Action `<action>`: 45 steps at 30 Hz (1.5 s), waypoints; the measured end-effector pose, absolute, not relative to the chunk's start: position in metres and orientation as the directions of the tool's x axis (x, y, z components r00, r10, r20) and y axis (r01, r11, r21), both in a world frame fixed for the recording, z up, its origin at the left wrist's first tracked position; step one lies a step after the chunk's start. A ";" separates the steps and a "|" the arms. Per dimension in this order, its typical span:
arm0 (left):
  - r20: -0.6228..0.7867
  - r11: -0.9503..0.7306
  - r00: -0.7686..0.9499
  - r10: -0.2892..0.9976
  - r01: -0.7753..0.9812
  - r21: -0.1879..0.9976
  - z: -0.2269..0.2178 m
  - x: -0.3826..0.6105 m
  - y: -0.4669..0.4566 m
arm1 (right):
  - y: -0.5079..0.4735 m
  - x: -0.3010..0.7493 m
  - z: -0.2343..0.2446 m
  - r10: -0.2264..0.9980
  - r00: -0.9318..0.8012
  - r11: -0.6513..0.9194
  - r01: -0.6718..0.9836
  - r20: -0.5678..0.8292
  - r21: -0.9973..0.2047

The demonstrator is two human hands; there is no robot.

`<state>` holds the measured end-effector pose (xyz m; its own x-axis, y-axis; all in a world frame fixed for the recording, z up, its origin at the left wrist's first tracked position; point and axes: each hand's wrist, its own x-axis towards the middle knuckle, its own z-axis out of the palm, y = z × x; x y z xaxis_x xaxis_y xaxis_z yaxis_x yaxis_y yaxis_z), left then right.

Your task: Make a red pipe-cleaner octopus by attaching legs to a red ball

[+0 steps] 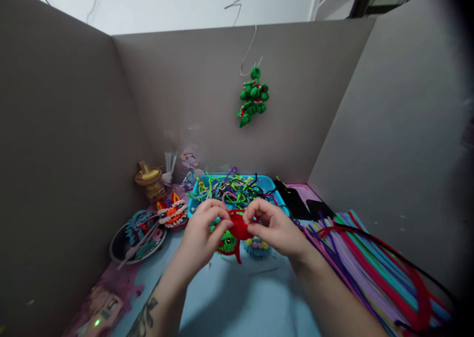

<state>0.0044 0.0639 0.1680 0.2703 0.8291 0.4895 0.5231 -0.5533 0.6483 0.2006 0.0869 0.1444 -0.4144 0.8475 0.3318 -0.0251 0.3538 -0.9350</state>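
Note:
My left hand point(203, 231) and my right hand point(272, 226) meet over the middle of the light blue table, both pinching a small red fuzzy pipe-cleaner piece point(240, 227). A thin red tail hangs down from it. Just below my left fingers lies a green and red pipe-cleaner figure point(226, 243), partly hidden. A small blue and yellow one point(257, 247) sits under my right hand.
A blue tray point(268, 183) of tangled coloured pipe cleaners stands behind my hands. Long pipe cleaners point(370, 273) lie piled at the right. A plate point(120, 250) with blue pieces, an orange figure point(172, 211) and a yellow-capped jar point(150, 179) sit left. A green figure point(253, 97) hangs on the back wall.

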 end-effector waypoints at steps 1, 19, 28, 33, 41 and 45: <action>0.475 -0.554 0.289 0.831 0.488 0.674 0.168 0.004 0.065 | 0.087 0.201 0.144 0.843 -0.430 0.330 -0.061 0.323 -0.942; 0.471 -0.603 0.406 0.783 0.308 0.736 0.165 -0.001 0.063 | 0.082 0.205 0.155 0.747 -0.416 0.610 0.118 0.519 -0.784; 0.828 -0.817 0.402 0.391 0.565 0.111 0.168 -0.007 0.035 | 0.041 0.214 0.142 0.224 -0.447 0.846 0.531 0.866 0.055; 0.821 -0.836 0.446 0.357 0.545 0.067 0.175 -0.017 0.023 | 0.034 0.207 0.121 0.190 -0.416 0.889 0.457 0.889 0.024; 0.500 -0.534 0.202 0.842 0.181 0.826 0.172 -0.004 0.044 | 0.054 0.192 0.158 0.709 -0.174 0.704 0.127 0.684 -0.698; 0.073 0.002 0.371 0.926 -0.197 0.980 0.156 0.004 0.069 | 0.074 0.187 0.155 0.894 -0.404 0.086 -0.267 0.192 -0.960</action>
<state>0.0038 0.0690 0.1564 0.3707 0.9259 0.0729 -0.1974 0.0018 0.9803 0.1866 0.0743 0.1547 -0.4042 0.8942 0.1923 -0.2667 0.0859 -0.9600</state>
